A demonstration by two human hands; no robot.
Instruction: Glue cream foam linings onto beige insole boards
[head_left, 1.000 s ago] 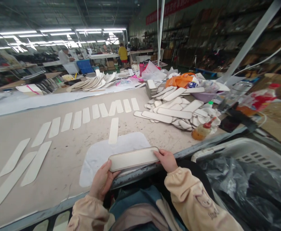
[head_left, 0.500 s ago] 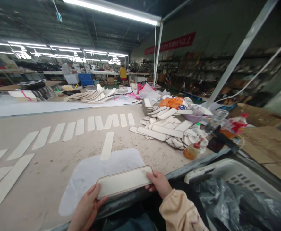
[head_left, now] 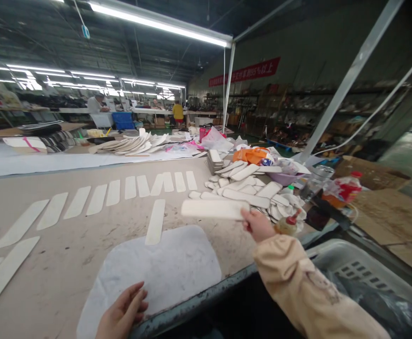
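My right hand (head_left: 258, 224) grips the right end of a long white strip with rounded corners (head_left: 213, 209), held level above the table in front of a heap of similar dark-edged strips (head_left: 246, 192). The strip is slightly blurred. My left hand (head_left: 124, 310) holds nothing; its fingers are apart and a little curled over the near edge of a white sheet (head_left: 170, 261). One pale strip (head_left: 155, 221) lies with its lower end on that sheet. Further off, a row of pale strips (head_left: 96, 199) is laid out across the table (head_left: 121, 226).
Right of the heap stand a bottle with a red nozzle (head_left: 288, 224), a purple basin (head_left: 285, 179) and a clear jar (head_left: 315, 183). A white plastic basket (head_left: 340, 256) sits beside the table edge at lower right. A metal post (head_left: 350, 80) rises behind it.
My left hand has let go of the strip and moved down slightly. My right hand has carried the strip up and to the right, toward the heap.
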